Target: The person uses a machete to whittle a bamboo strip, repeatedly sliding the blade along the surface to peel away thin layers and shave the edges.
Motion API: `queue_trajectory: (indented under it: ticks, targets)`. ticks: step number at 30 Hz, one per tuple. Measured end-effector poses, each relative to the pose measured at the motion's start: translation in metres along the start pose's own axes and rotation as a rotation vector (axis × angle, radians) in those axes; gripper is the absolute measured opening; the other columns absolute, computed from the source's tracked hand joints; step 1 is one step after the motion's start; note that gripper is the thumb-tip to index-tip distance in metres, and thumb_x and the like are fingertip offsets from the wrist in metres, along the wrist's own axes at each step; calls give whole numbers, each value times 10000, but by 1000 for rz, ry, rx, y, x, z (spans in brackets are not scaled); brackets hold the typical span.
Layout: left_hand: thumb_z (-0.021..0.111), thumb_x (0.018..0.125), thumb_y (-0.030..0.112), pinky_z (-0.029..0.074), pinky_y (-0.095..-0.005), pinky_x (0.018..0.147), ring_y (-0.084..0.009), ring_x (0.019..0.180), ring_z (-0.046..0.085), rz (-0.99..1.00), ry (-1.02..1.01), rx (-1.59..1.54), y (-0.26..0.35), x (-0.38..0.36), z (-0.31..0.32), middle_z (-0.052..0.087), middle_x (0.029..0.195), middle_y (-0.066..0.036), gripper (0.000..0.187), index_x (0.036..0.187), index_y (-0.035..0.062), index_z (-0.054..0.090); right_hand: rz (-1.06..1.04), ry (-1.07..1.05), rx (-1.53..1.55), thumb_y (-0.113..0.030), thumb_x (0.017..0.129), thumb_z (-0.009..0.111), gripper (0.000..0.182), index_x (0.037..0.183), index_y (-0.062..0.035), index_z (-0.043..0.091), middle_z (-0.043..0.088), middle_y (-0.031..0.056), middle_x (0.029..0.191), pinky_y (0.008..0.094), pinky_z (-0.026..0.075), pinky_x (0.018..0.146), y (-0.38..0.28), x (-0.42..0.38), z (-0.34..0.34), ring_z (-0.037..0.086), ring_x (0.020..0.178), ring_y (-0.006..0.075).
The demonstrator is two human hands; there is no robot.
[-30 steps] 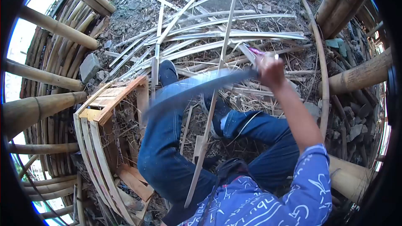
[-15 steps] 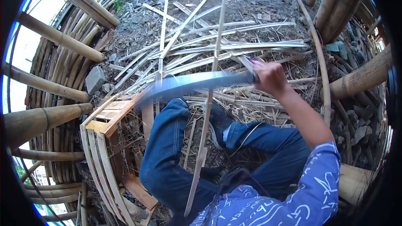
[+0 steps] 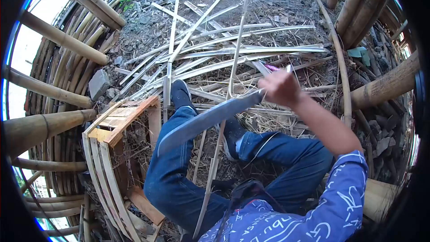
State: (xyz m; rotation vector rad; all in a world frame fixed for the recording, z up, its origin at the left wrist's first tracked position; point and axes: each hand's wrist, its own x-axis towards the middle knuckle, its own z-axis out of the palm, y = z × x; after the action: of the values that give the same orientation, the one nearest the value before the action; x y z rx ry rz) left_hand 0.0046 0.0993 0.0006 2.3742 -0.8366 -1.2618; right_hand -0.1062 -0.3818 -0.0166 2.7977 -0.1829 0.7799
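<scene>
My right hand [image 3: 282, 88] is closed round the handle of a machete [image 3: 204, 120]. The long, broad blade slants down to the left over my bent left leg [image 3: 172, 161]. A long bamboo strip [image 3: 238, 45] runs up from beside my lap, bent near its middle, and the blade crosses it close to the hand. My left hand is out of the picture. Several split bamboo strips [image 3: 215, 69] lie criss-crossed on the ground beyond my feet.
A slatted wooden crate [image 3: 117, 136] stands left of my leg. Bamboo poles [image 3: 62, 40] line the left side, and more poles [image 3: 358, 15] the right. A grey block [image 3: 99, 84] sits behind the crate. A long thin pole [image 3: 338, 49] lies to the right.
My right hand has come down slightly, and the machete blade has swung lower, from nearly level to sloping down leftward. The long strip's top end has dropped and its bend sits lower.
</scene>
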Motion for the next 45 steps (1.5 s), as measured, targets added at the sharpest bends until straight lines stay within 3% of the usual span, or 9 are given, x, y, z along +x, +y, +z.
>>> queue_trajectory:
  ticks: [4,8,15,19,26,32,37,40,45]
  targets:
    - [685,811,182,491,-308,595,-169,620,594,-1,-1,-10,-3,1,-1,630,700,-62,165,912,56,653,17,12,131,-146,713,583,124,609,-127,518,544,53,529,334,484,469,-3,-3,10,581,476,211]
    - [685,812,185,492,-308,596,-170,620,594,9,-5,-23,-3,3,-1,631,701,-62,167,913,56,653,416,71,-46,-160,712,631,103,655,-107,563,558,83,541,386,482,469,45,-7,22,597,489,235]
    - [684,814,191,493,-309,598,-171,621,595,1,4,-35,-3,7,-1,632,703,-63,171,915,56,654,120,120,56,-105,706,601,89,640,-102,542,571,94,541,359,476,454,19,4,13,587,460,242]
    - [683,815,194,494,-310,599,-171,622,596,6,4,-23,-1,11,-3,632,704,-63,173,915,56,654,575,107,-143,-165,744,607,180,608,-88,519,540,113,507,375,474,457,61,10,30,588,463,254]
    - [682,817,200,495,-311,601,-172,623,597,-21,7,-20,0,15,-3,633,706,-63,177,917,56,654,129,155,110,-109,643,597,112,593,-107,496,515,64,492,357,485,468,28,28,4,585,459,229]
    - [681,819,204,496,-312,603,-173,624,598,-18,7,-28,0,9,-1,634,707,-64,180,918,57,654,955,-76,-16,-144,731,602,104,726,-41,620,654,161,687,427,530,623,97,58,31,655,640,326]
    - [680,821,208,497,-313,604,-173,624,598,-25,-15,-64,-12,-18,1,635,709,-64,183,919,57,655,1122,73,504,-175,718,654,163,725,-14,625,621,139,596,392,515,578,65,5,52,624,553,263]
    - [680,821,211,497,-314,605,-173,625,599,11,-60,-80,-19,-38,-3,635,710,-64,185,920,57,655,1383,147,1206,-142,771,637,153,693,-21,588,530,66,503,322,433,398,-20,-22,20,507,392,148]
    - [679,823,215,498,-315,606,-174,625,600,184,-198,-89,-25,-52,-21,636,711,-64,187,921,57,655,1670,342,1788,-129,819,665,220,701,-64,490,470,29,494,264,360,333,-159,-33,-14,440,346,121]
